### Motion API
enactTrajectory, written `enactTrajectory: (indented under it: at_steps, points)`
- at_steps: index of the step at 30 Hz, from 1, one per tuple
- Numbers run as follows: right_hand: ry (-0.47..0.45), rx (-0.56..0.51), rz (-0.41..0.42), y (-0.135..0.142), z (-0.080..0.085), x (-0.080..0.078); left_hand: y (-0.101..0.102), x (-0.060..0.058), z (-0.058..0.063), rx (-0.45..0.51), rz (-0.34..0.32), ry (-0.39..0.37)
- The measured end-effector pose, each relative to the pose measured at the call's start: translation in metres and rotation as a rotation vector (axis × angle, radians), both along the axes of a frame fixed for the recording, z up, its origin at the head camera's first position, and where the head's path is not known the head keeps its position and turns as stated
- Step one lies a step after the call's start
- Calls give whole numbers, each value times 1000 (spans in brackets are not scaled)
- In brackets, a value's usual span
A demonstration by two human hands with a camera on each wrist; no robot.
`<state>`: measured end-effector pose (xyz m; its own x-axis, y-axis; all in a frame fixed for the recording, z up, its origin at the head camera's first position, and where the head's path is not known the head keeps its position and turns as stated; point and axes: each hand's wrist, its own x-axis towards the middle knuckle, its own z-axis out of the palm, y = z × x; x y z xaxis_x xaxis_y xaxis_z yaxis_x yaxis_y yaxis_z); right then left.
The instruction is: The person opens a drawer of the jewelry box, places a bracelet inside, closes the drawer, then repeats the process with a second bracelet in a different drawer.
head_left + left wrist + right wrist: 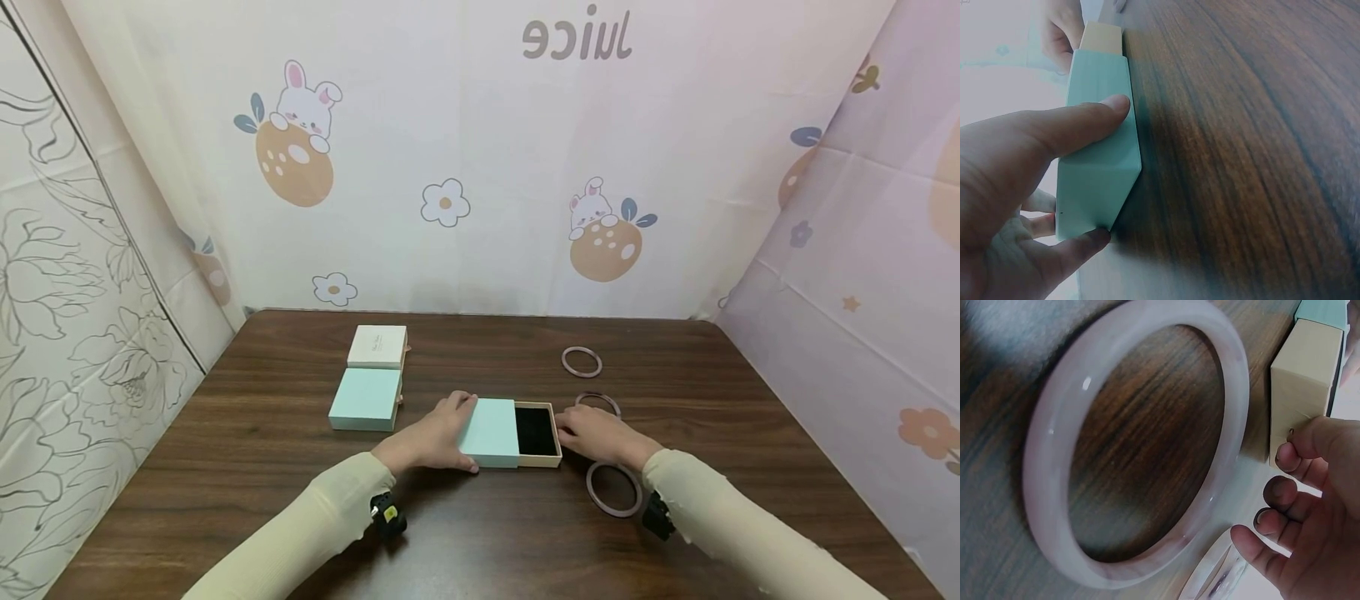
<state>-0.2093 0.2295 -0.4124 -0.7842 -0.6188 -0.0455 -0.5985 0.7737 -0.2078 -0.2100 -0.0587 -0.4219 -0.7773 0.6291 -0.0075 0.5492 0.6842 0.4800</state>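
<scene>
In the head view my left hand (438, 433) grips the mint-green sleeve of a jewelry box (491, 432) at its left end. Its thumb (1094, 125) lies along the near side in the left wrist view. From the sleeve's right side a cream drawer (1307, 365) lined with a black pad (535, 431) sticks partly out. My right hand (600, 433) is at the drawer's outer end, thumb and index fingertip pinched together against that end; the small pull between them is mostly hidden. A pale pink-purple bangle (1054, 456) lies close by this hand.
A second bangle (617, 407) lies partly behind the right hand, a third bangle (582, 375) farther back. At left, a closed mint-green box (365, 398) stands in front of a cream box (377, 346). A patterned curtain (510, 242) hangs behind the wooden table (255, 400).
</scene>
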Motion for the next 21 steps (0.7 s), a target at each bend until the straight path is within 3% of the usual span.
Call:
enactTrajectory:
  at_steps: [7,16,21]
  points:
    - [26,12,-18,0,3,3,0,1,0,-4,-6,13]
    - [11,14,-107,10,12,8,1,2,2,-6,-3,15]
    - [17,0,-106,20,14,12,1,2,2,-9,2,9]
